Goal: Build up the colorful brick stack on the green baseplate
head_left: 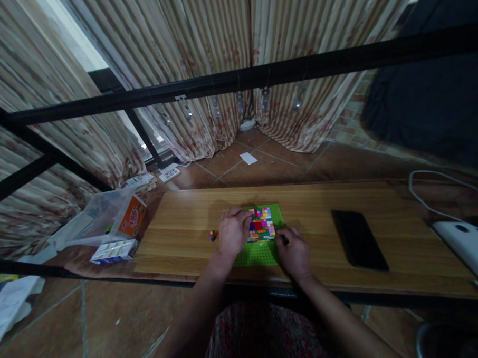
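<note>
A green studded baseplate [259,258] lies on the wooden board, and on it sits a low block of many-coloured toy bricks [262,225]. Curled round the upper left side of that block is my left hand [234,231], its fingertips against the bricks. My right hand [294,250] is closed at the block's right edge, thumb and fingers pinched together; whatever it may hold is too small to make out. A few loose toy bricks [212,235] lie to the left of my left hand.
A black phone or tablet [359,240] lies on the wooden board [182,218] to the right. Beyond it are a white device [461,247] and a cable. A clear plastic bag [98,215], an orange packet [133,216] and a box [115,251] sit left. A dark metal rail [227,79] crosses ahead.
</note>
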